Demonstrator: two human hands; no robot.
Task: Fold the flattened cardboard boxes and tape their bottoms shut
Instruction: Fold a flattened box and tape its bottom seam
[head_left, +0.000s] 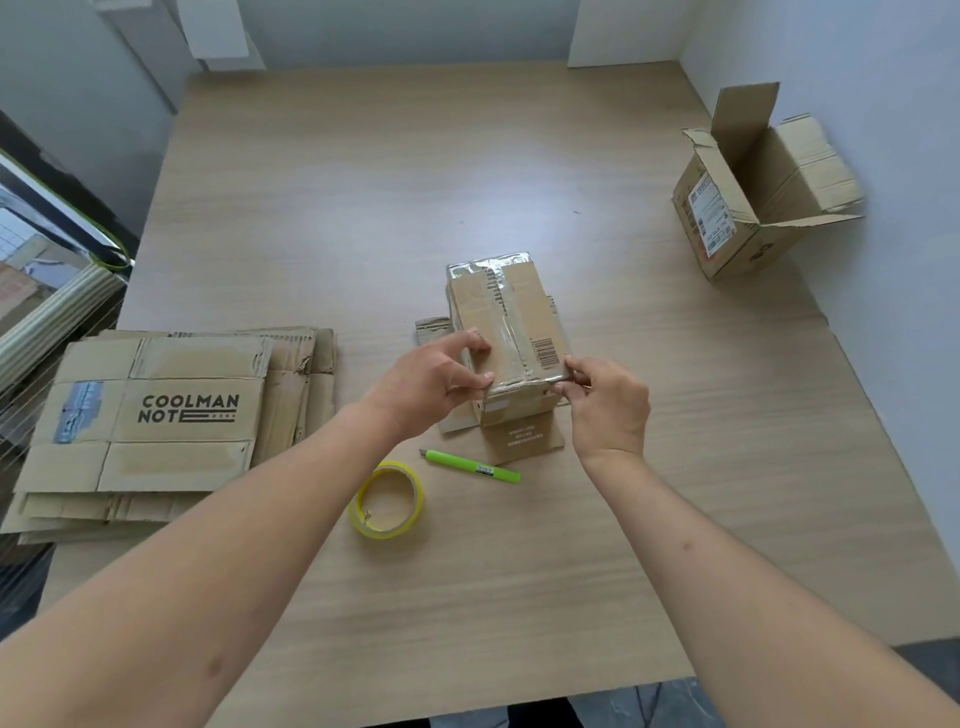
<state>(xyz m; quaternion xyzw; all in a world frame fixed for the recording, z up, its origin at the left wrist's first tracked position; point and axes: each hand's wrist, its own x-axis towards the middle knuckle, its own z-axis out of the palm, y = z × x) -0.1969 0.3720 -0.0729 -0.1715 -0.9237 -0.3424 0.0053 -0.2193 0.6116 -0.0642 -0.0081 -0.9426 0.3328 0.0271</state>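
Note:
A small cardboard box (511, 317) stands upside down in the middle of the table, its bottom facing up with clear tape along the seam. Its open flaps splay on the table beneath it. My left hand (434, 382) pinches the box's near left corner, thumb and fingers pressing the tape. My right hand (605, 402) grips the near right corner. A yellow tape roll (387, 500) lies flat in front of the box. A green utility knife (472, 463) lies between the roll and the box.
A stack of flattened cardboard boxes (156, 421), the top one printed COOLMAN NOTE, lies at the left. A folded box (748, 208) with open flaps sits on its side at the back right by the wall. The wooden table (363, 171) stretches to the far wall.

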